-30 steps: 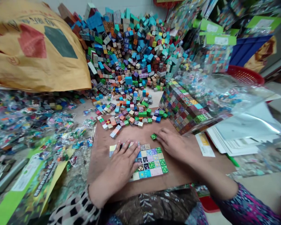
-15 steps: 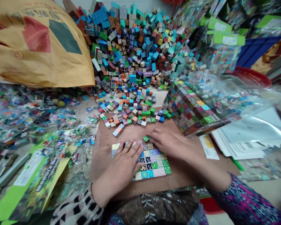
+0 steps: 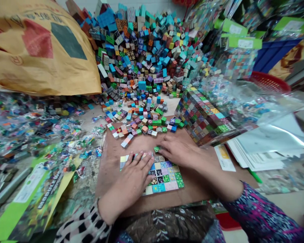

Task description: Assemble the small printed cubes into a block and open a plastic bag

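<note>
A flat grid of small patterned cubes (image 3: 164,177) lies on a brown board (image 3: 192,189) in front of me. My left hand (image 3: 134,177) lies flat on the grid's left half, fingers stretched out. My right hand (image 3: 177,150) rests at the grid's upper edge, fingers curled toward a small green cube (image 3: 156,149) at its fingertips. Whether the fingers pinch that cube I cannot tell. Loose cubes (image 3: 142,123) lie scattered just beyond the board's far edge.
A tall heap of coloured cubes (image 3: 144,44) fills the back. A clear bag holds a packed block of cubes (image 3: 202,114) at right. A yellow sack (image 3: 40,50) lies at left, with small filled packets (image 3: 35,131), green packaging (image 3: 27,199) and white papers (image 3: 263,152).
My right hand has slid left along the grid's top edge, and the green cube has moved left with it. The left hand stays on the grid.
</note>
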`<state>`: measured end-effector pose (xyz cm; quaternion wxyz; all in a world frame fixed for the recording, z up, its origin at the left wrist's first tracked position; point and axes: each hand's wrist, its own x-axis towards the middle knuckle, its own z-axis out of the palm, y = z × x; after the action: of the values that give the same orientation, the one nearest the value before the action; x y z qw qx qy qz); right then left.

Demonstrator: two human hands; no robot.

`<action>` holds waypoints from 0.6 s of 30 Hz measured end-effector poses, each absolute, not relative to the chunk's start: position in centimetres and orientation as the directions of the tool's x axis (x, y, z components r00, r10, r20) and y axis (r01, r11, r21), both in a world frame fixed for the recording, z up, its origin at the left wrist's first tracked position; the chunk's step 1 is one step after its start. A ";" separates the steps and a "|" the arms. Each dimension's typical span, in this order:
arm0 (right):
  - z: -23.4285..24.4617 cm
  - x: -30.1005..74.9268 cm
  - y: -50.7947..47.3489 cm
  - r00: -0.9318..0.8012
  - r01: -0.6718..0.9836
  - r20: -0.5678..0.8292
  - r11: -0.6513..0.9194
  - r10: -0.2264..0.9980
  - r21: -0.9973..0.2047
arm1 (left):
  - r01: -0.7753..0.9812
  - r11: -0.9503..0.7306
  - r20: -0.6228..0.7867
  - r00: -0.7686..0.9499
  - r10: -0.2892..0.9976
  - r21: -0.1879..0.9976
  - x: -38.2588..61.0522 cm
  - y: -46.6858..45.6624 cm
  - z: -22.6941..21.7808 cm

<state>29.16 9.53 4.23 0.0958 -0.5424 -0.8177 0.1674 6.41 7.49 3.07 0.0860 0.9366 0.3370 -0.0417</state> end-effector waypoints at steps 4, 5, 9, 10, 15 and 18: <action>3.6 29.9 9.8 -0.236 0.936 -0.037 0.217 0.971 -0.276 | 0.639 -0.757 -0.135 0.769 0.625 0.138 6.3 7.4 2.9; 3.5 30.1 9.7 -0.188 0.954 -0.042 0.172 0.981 -0.245 | 0.637 -0.758 -0.135 0.771 0.622 0.144 6.2 7.4 2.8; 3.1 30.7 9.1 -0.102 0.970 -0.075 0.083 0.992 -0.227 | 0.630 -0.758 -0.121 0.776 0.619 0.169 6.2 7.5 2.8; 3.1 30.7 8.9 -0.103 0.966 -0.080 0.080 0.991 -0.246 | 0.632 -0.756 -0.125 0.775 0.620 0.167 6.2 7.5 2.8; 3.5 30.8 8.4 -0.066 0.939 -0.127 0.019 0.990 -0.343 | 0.647 -0.749 -0.150 0.762 0.630 0.143 6.4 7.4 3.0; 3.4 30.9 8.2 -0.162 0.882 -0.092 0.102 0.983 -0.461 | 0.640 -0.755 -0.130 0.768 0.627 0.144 6.3 7.4 3.1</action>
<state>30.88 8.22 3.43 0.1199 -0.6362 -0.7326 0.2102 6.31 7.41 3.05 0.0903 0.9359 0.3385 -0.0370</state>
